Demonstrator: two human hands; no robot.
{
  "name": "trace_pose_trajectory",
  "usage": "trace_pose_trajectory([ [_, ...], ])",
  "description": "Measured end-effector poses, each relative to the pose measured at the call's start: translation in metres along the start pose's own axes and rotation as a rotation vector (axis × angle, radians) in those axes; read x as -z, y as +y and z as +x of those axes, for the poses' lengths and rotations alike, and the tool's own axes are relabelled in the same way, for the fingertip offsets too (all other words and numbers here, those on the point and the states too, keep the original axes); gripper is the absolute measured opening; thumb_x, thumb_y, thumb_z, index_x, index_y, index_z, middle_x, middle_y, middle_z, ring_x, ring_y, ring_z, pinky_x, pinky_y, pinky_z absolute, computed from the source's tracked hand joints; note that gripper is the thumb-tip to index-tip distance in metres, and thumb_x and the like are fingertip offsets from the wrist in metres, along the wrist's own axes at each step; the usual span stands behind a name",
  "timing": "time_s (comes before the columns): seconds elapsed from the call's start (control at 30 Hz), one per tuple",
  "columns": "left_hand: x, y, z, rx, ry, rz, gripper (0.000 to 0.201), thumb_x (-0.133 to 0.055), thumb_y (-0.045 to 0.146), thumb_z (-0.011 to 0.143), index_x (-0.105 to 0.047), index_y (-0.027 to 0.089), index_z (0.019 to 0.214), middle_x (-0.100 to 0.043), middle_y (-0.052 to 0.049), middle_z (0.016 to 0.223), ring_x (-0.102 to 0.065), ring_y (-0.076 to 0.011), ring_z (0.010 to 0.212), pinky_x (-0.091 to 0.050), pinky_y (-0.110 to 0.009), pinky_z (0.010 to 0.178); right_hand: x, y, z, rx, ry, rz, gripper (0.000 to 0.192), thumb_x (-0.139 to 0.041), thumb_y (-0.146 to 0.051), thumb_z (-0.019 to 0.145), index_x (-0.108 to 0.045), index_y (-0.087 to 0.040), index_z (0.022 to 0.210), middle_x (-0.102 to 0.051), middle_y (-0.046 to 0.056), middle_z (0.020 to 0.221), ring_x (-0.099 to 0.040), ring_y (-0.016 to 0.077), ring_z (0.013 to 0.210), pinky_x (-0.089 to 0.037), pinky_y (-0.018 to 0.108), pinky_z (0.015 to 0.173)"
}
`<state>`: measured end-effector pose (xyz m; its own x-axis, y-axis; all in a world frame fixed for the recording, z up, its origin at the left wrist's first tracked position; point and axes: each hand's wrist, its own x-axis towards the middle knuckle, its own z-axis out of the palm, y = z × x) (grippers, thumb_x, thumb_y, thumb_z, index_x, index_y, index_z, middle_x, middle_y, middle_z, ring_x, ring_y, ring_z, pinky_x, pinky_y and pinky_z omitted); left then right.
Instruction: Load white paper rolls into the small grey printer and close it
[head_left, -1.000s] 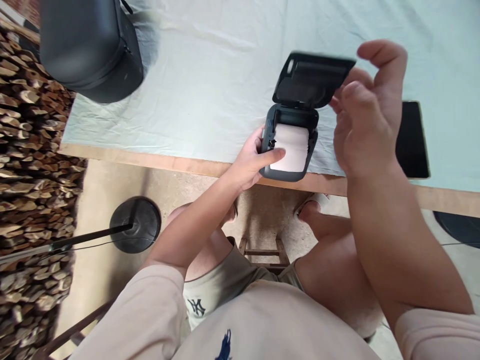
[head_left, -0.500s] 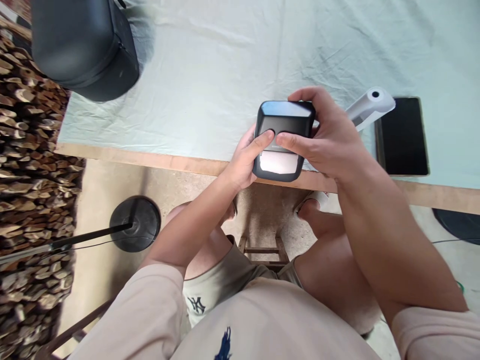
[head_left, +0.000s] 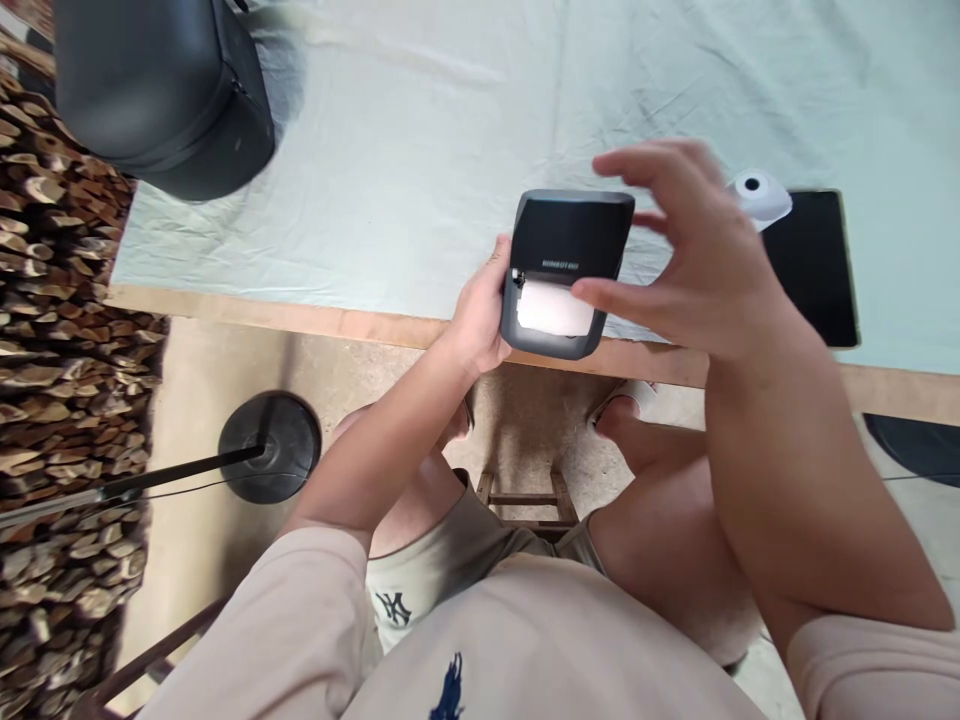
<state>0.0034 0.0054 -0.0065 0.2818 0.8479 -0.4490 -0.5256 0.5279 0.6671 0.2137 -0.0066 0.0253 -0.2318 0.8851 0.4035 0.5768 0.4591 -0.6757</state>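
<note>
A small black label printer [head_left: 574,240] is held over the table's front edge, facing up. Inside its lower part shows a white paper roll [head_left: 553,308], with the dark cover lifted above it. My left hand [head_left: 484,310] grips the printer along its left side, the fingers partly hidden beneath. My right hand [head_left: 694,250] is spread at the printer's right side, slightly blurred. Its thumb tip overlaps the paper roll's right end in view; whether it touches I cannot tell. The other right fingers stand apart from the printer.
Behind my right hand lies a white tube-like object [head_left: 769,205] with a dark round hole, beside a black tablet-like slab [head_left: 814,265]. A black zippered case [head_left: 165,100] stands at the back left of the cloth-covered table [head_left: 405,150]. Stacked firewood [head_left: 67,400] lines the left.
My left thumb has moved off the printer's top to its side. My right hand has let go and shifted right, its fingers spreading. The printer's cover has lifted, exposing the paper roll.
</note>
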Motion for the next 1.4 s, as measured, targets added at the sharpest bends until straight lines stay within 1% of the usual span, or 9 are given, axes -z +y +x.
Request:
trace_pose_trajectory([
  [0.13,0.004,-0.001,-0.003,-0.030,-0.217,0.040,0.040,-0.056,0.055,0.121,-0.079,0.022,0.121,-0.090,-0.008,0.137,-0.063,-0.0369,0.173,-0.063,-0.051,0.137,0.002,-0.026,0.008,-0.042,0.355,0.049,0.022,-0.077,-0.054,0.110,-0.068,-0.034,0.113,-0.068,0.004,0.120,-0.070,0.0197,0.078,-0.063,0.045,0.074],
  [0.2,0.008,-0.004,-0.003,-0.083,-0.244,0.100,0.033,-0.072,0.054,0.115,-0.079,0.023,0.124,-0.089,-0.007,0.138,-0.063,-0.0376,0.173,-0.065,-0.052,0.135,0.000,-0.033,0.012,-0.016,0.411,0.167,0.025,-0.071,-0.048,0.113,-0.058,-0.033,0.098,-0.062,0.002,0.105,-0.069,0.0193,0.075,-0.063,0.044,0.074],
  [0.4,0.015,-0.008,-0.001,-0.147,-0.260,0.173,0.035,-0.079,0.054,0.111,-0.077,0.025,0.130,-0.089,-0.005,0.129,-0.075,-0.0378,0.160,-0.071,-0.051,0.125,-0.004,-0.013,0.010,-0.117,0.052,-0.244,0.015,-0.086,-0.031,0.088,-0.073,-0.033,0.095,-0.072,0.001,0.080,-0.066,0.0260,0.071,-0.056,0.045,0.074],
  [0.6,0.010,-0.009,-0.005,-0.154,-0.256,0.188,0.030,-0.084,0.051,0.109,-0.077,0.026,0.125,-0.086,-0.001,0.108,-0.088,-0.0326,0.135,-0.076,-0.042,0.107,-0.001,0.000,0.006,-0.231,-0.117,-0.373,0.040,-0.095,-0.025,0.073,-0.083,-0.037,0.108,-0.073,0.001,0.077,-0.060,0.0270,0.069,-0.042,0.041,0.062],
  [0.73,0.008,-0.006,-0.004,-0.121,-0.193,0.104,0.024,-0.075,0.046,0.115,-0.077,0.023,0.117,-0.089,-0.003,0.113,-0.086,-0.0324,0.142,-0.074,-0.044,0.118,0.012,-0.018,0.009,-0.277,-0.092,-0.074,0.042,-0.095,-0.034,0.078,-0.078,-0.036,0.117,-0.080,0.002,0.095,-0.053,0.0211,0.066,-0.045,0.042,0.066],
  [0.83,0.005,-0.002,-0.002,-0.055,-0.133,0.023,0.035,-0.058,0.048,0.123,-0.079,0.020,0.118,-0.091,-0.006,0.120,-0.083,-0.0327,0.148,-0.071,-0.048,0.125,0.016,-0.018,0.014,-0.337,0.186,0.336,0.041,-0.086,-0.051,0.087,-0.071,-0.035,0.121,-0.072,0.002,0.093,-0.043,0.0165,0.061,-0.034,0.036,0.054],
  [0.93,0.002,0.003,-0.001,0.005,-0.080,-0.018,0.053,-0.040,0.053,0.128,-0.081,0.021,0.132,-0.093,-0.007,0.122,-0.083,-0.0307,0.149,-0.071,-0.045,0.126,0.007,0.002,0.016,-0.476,0.371,0.526,0.036,-0.079,-0.053,0.086,-0.066,-0.034,0.114,-0.067,0.004,0.097,-0.055,0.0200,0.067,-0.034,0.034,0.049],
  [1.17,0.000,0.004,-0.001,0.002,-0.052,-0.026,0.055,-0.041,0.055,0.127,-0.080,0.021,0.148,-0.095,-0.007,0.123,-0.086,-0.0307,0.145,-0.073,-0.046,0.123,-0.015,0.047,0.005,-0.365,0.308,0.245,0.035,-0.084,-0.041,0.093,-0.060,-0.034,0.117,-0.074,0.003,0.106,-0.073,0.0239,0.086,-0.068,0.045,0.079],
  [1.4,0.001,0.003,-0.002,-0.032,-0.084,0.006,0.049,-0.043,0.048,0.125,-0.082,0.020,0.138,-0.095,-0.006,0.127,-0.081,-0.0299,0.154,-0.070,-0.045,0.129,-0.020,0.041,-0.011,-0.456,0.013,-0.311,0.050,-0.079,-0.020,0.088,-0.063,-0.031,0.135,-0.083,0.009,0.113,-0.083,0.0383,0.113,-0.066,0.064,0.109],
])
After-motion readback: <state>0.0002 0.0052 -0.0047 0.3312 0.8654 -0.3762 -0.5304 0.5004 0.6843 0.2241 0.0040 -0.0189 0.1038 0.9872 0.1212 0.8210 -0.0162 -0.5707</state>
